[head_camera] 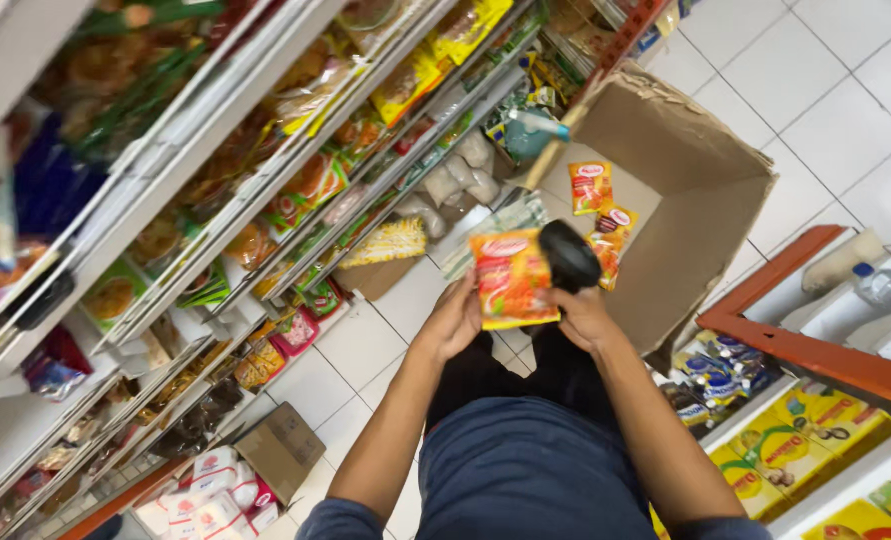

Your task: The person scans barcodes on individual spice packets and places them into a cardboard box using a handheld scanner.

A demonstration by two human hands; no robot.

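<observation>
Big shelves (215,170) full of packets fill the left side. A large open box (685,190) stands on the floor far from you, to the right, with a few orange packets (605,225) inside. Your left hand (452,322) is closed on the left edge of an orange packet (511,279), held up in front of you, near the box. Your right hand (585,318) grips a black scanner (568,256), just right of the packet and touching it.
</observation>
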